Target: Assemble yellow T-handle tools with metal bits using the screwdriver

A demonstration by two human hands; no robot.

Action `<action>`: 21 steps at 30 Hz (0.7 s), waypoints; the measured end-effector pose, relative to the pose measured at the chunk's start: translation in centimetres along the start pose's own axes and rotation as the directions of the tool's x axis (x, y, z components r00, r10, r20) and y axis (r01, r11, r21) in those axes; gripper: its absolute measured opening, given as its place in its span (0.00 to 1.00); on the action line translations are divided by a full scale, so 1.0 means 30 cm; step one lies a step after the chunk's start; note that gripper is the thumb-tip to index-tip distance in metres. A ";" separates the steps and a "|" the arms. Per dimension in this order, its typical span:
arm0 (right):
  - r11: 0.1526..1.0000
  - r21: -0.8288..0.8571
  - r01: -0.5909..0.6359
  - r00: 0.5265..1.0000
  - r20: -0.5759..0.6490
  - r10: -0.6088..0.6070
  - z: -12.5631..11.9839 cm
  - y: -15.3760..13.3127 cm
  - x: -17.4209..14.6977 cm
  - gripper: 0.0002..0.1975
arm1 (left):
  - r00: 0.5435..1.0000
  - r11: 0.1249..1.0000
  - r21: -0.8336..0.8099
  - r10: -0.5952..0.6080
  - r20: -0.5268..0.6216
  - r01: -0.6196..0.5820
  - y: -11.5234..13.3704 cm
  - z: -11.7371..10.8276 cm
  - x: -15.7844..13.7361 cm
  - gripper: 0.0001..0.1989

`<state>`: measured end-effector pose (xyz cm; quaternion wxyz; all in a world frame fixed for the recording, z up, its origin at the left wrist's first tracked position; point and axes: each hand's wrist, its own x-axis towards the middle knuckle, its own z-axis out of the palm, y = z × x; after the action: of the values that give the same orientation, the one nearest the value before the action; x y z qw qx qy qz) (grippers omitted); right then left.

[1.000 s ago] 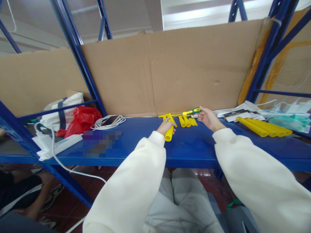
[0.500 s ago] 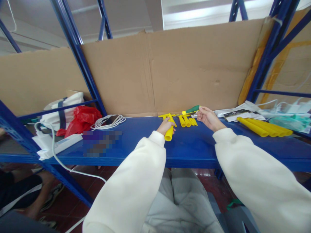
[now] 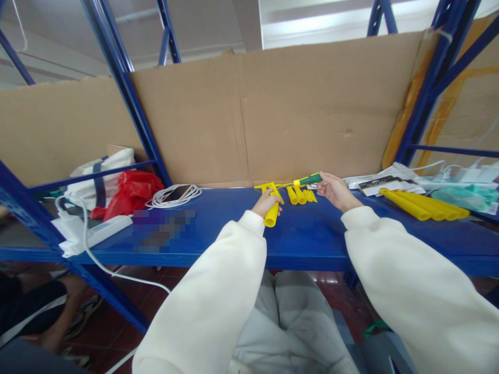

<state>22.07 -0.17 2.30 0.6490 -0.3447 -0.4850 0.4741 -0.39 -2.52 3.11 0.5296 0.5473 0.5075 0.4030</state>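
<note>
My left hand (image 3: 266,203) is closed round a yellow plastic tube (image 3: 271,217) with a crosspiece at its far end. My right hand (image 3: 331,190) pinches the end of a screwdriver (image 3: 310,179) with a green and yellow handle. The screwdriver's shaft points left to the head of the yellow piece; whether its tip touches a screw there is too small to tell. Just beyond and between my hands, shorter yellow tubes (image 3: 300,195) and small yellow pieces (image 3: 310,196) lie on the blue shelf (image 3: 230,223).
Long yellow tubes (image 3: 424,205) lie at the right beside papers (image 3: 385,183) and a greenish plastic bag (image 3: 465,196). At the left are a coiled white cable (image 3: 175,195), a red bag (image 3: 132,189) and a power strip (image 3: 97,231). Cardboard (image 3: 292,109) closes the back.
The screwdriver's handle end has dropped slightly and turned a little, and my right fingers have shifted on it. My left hand and the yellow tube stay in place.
</note>
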 end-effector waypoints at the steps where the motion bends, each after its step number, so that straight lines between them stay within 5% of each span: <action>1: 1.000 -0.003 -0.003 1.000 0.004 0.003 -0.001 -0.001 0.000 0.16 | 1.000 1.000 -0.004 0.000 -0.003 0.000 -0.002 -0.001 0.003 0.31; 21: 0.999 -0.031 -0.016 0.998 -0.065 0.014 0.000 0.004 0.004 0.21 | 1.000 1.000 -0.001 0.014 0.003 -0.014 -0.007 -0.005 0.012 0.29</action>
<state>22.06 -0.03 2.22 0.6552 -0.3739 -0.4686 0.4597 -0.51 -2.16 2.88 0.5277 0.5512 0.5026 0.4063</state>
